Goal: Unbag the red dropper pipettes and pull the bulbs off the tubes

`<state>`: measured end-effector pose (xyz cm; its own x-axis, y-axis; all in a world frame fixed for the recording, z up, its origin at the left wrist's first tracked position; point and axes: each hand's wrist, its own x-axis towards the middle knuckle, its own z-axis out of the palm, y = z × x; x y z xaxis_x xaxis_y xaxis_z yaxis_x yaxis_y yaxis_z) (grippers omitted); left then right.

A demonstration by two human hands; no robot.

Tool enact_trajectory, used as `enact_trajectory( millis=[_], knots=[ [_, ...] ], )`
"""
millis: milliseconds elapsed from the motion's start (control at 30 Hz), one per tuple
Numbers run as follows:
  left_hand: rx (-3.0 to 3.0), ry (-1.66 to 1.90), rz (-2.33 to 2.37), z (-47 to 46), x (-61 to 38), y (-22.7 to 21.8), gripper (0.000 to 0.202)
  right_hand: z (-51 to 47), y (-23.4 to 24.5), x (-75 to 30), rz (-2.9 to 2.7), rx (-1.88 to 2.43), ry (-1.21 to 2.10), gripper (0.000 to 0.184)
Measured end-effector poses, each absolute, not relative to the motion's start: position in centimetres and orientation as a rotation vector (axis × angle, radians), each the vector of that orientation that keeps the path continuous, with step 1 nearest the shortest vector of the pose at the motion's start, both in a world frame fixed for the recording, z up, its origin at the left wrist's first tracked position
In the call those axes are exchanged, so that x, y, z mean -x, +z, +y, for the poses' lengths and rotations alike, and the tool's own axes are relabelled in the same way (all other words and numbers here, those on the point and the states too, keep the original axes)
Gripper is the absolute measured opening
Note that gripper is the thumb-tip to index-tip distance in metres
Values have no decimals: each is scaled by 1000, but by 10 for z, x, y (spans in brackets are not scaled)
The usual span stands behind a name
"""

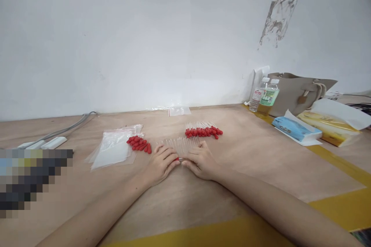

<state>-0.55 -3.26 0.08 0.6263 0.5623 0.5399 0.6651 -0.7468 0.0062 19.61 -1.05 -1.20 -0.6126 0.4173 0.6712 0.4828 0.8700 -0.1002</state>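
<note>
My left hand [162,163] is closed on a red rubber bulb [176,158], mostly hidden by the fingers. Close against it, my right hand [202,161] pinches a thin clear glass dropper tube [181,159], whose end meets the bulb; how far it is inside, I cannot tell. Just beyond both hands lies a row of bare glass tubes [183,144]. Loose red bulbs [139,144] are heaped to the left, partly on clear zip bags [113,149]. Farther back on the right, droppers with red bulbs [203,131] lie side by side, bulbs toward me.
At the right stand two bottles [268,98] and a grey handbag [292,94], with blue [297,129] and yellow [327,125] tissue packs in front. A small plastic bag [179,111] lies by the wall. A cable [72,125] and white power strip [53,142] are at left.
</note>
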Motion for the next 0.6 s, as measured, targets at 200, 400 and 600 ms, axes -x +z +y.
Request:
enact_trajectory(
  millis=[200, 400, 600],
  knots=[
    [2717, -690, -1064, -36, 4, 4, 25, -7, -17, -194, -2305, 527, -261, 24],
    [2791, -701, -1087, -36, 6, 6, 27, -6, -14, -200, -2220, 368, -539, 17],
    [2804, -698, -1102, -36, 6, 5, 27, -3, -13, -203, -2200, 300, -596, 22]
  ],
)
